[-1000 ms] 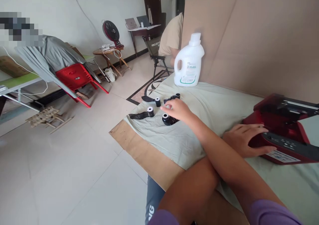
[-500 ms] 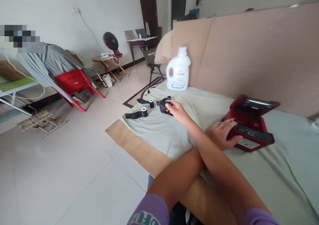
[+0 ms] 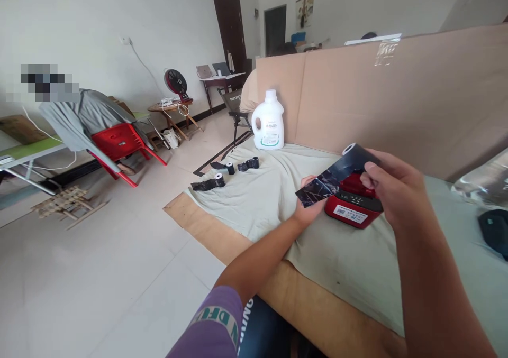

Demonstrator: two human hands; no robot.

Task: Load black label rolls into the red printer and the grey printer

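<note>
My right hand (image 3: 391,175) is closed on a paper roll (image 3: 349,159), a dark strip with a white core. It is held up in front of the red printer (image 3: 351,210), hiding most of the printer's upper part. The strip's loose end slants down to the left, across my left hand (image 3: 311,207). That hand is beside the printer's left side, its fingers mostly covered by the strip, so whether it grips anything does not show. Three more dark rolls, a front one (image 3: 219,180), a middle one (image 3: 230,168) and a back one (image 3: 254,163), stand on the cloth with tails unrolled.
A white jug (image 3: 269,122) stands before a cardboard panel (image 3: 337,93). Pale cloth (image 3: 270,204) covers the wooden tabletop (image 3: 206,223). At right are clear plastic (image 3: 484,178) and a dark object (image 3: 494,231). A person sits on a red chair (image 3: 119,141) at far left.
My right hand has come from the rolls at left over to the printer, carrying one roll. My arms are no longer crossed. The view has shifted, and my left hand is lower beside the printer.
</note>
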